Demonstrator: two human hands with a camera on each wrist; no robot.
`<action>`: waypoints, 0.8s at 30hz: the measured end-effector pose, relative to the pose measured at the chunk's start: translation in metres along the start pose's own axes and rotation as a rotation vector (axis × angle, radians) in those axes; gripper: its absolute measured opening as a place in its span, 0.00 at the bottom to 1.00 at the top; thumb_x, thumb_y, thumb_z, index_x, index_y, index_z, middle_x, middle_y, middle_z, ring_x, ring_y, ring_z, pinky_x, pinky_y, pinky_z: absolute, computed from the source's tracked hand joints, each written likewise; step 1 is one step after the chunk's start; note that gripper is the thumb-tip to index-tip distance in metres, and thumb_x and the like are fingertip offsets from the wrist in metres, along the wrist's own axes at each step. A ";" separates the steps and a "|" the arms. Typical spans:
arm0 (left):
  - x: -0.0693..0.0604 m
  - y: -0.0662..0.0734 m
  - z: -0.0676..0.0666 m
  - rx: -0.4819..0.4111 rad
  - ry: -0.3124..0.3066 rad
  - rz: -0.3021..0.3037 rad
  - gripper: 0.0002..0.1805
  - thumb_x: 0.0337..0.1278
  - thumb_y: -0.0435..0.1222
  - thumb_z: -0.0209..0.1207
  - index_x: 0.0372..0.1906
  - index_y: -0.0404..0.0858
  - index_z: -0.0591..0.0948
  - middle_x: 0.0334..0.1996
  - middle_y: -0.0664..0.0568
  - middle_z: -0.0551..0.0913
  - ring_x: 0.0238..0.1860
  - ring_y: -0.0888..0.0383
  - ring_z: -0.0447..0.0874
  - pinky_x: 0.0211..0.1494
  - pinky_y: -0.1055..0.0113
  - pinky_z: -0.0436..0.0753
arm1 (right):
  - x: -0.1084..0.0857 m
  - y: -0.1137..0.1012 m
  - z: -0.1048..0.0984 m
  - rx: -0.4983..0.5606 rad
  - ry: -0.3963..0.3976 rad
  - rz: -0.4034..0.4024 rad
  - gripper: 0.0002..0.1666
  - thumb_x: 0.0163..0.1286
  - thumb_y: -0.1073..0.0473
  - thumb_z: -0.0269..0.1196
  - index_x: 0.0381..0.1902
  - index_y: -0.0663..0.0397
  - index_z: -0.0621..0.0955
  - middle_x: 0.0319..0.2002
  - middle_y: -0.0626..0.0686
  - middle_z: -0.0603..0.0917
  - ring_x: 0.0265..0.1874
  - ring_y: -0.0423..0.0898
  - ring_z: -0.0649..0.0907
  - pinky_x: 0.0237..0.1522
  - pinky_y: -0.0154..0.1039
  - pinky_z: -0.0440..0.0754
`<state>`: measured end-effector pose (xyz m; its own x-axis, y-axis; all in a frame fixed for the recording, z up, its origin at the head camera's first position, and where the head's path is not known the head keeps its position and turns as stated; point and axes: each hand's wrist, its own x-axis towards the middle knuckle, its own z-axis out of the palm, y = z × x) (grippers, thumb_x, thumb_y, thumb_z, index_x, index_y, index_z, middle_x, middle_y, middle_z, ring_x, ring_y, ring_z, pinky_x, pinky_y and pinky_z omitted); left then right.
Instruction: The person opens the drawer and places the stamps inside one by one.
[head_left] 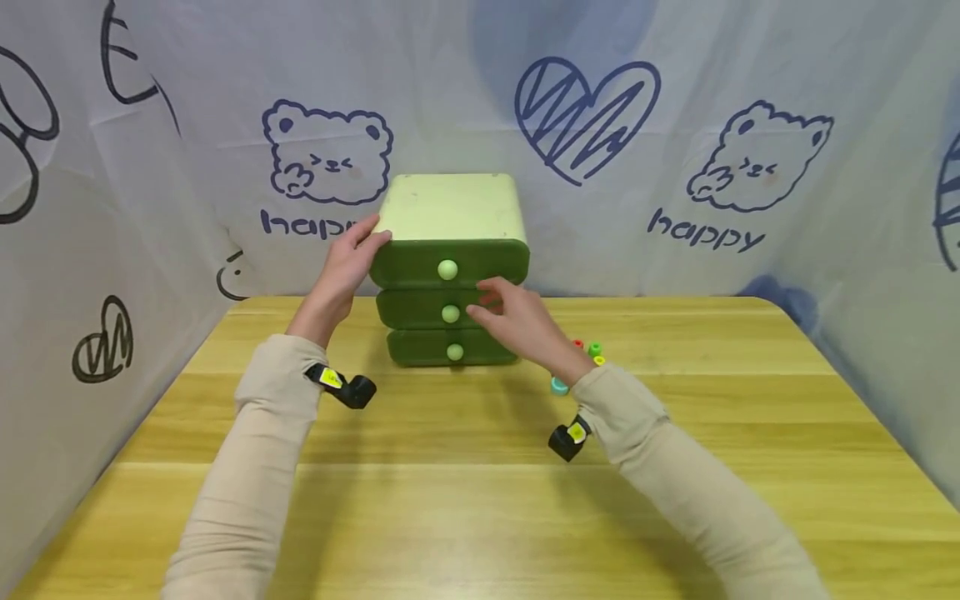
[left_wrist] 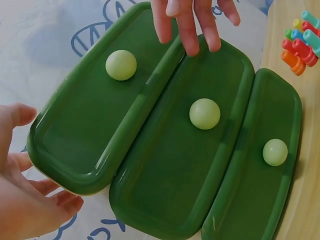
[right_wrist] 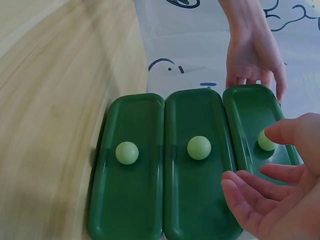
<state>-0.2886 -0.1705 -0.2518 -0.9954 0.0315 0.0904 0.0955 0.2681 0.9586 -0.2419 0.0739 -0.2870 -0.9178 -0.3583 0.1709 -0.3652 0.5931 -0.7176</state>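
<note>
A small drawer cabinet with a cream top (head_left: pixel 450 204) stands on the table. It has a green top drawer (head_left: pixel 405 265), a middle drawer (head_left: pixel 408 310) and a bottom drawer (head_left: pixel 412 348), all pushed in. Each front carries a round pale green knob, such as the top knob (head_left: pixel 447 269). My left hand (head_left: pixel 347 265) rests against the cabinet's upper left side, its fingers fairly straight. In front of the right part of the drawers hovers my right hand (head_left: pixel 517 317), fingers loosely bent and holding nothing. Its thumb (right_wrist: pixel 287 131) overlaps the top knob in the right wrist view; contact cannot be told.
Several small colourful plastic pieces (left_wrist: pixel 302 47) lie to the cabinet's right on the wooden table (head_left: pixel 450 500), partly behind my right wrist in the head view. Behind the cabinet hangs a white cloth (head_left: pixel 450 83) with blue drawings.
</note>
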 end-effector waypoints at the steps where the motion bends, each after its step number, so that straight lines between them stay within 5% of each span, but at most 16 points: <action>1: 0.000 -0.001 -0.001 -0.015 -0.004 -0.004 0.34 0.72 0.44 0.47 0.76 0.39 0.54 0.74 0.46 0.54 0.72 0.52 0.52 0.73 0.61 0.54 | 0.002 -0.001 0.001 0.001 0.003 -0.002 0.29 0.73 0.51 0.57 0.66 0.60 0.70 0.54 0.58 0.80 0.50 0.52 0.80 0.49 0.45 0.79; 9: 0.001 -0.004 -0.006 -0.133 -0.013 -0.021 0.30 0.72 0.40 0.46 0.75 0.39 0.57 0.74 0.45 0.54 0.69 0.52 0.59 0.70 0.61 0.61 | 0.017 -0.009 0.005 0.015 -0.007 0.025 0.29 0.73 0.49 0.57 0.66 0.59 0.70 0.53 0.56 0.82 0.49 0.51 0.81 0.47 0.44 0.80; 15: 0.003 -0.002 -0.007 -0.127 -0.012 -0.038 0.30 0.72 0.38 0.46 0.74 0.37 0.58 0.73 0.45 0.55 0.68 0.52 0.60 0.69 0.60 0.63 | 0.027 -0.014 0.010 0.137 -0.033 0.054 0.27 0.73 0.52 0.58 0.63 0.62 0.72 0.49 0.59 0.83 0.39 0.52 0.85 0.38 0.45 0.84; 24: 0.004 0.002 -0.005 -0.108 0.045 -0.071 0.29 0.69 0.39 0.49 0.72 0.38 0.63 0.70 0.45 0.61 0.64 0.53 0.63 0.66 0.60 0.67 | 0.037 -0.022 0.014 0.158 0.024 0.059 0.23 0.73 0.46 0.56 0.45 0.62 0.83 0.37 0.57 0.86 0.34 0.50 0.85 0.35 0.45 0.85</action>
<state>-0.2926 -0.1749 -0.2480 -0.9991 -0.0275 0.0314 0.0265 0.1631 0.9862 -0.2657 0.0380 -0.2743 -0.9412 -0.3074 0.1404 -0.2833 0.4912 -0.8237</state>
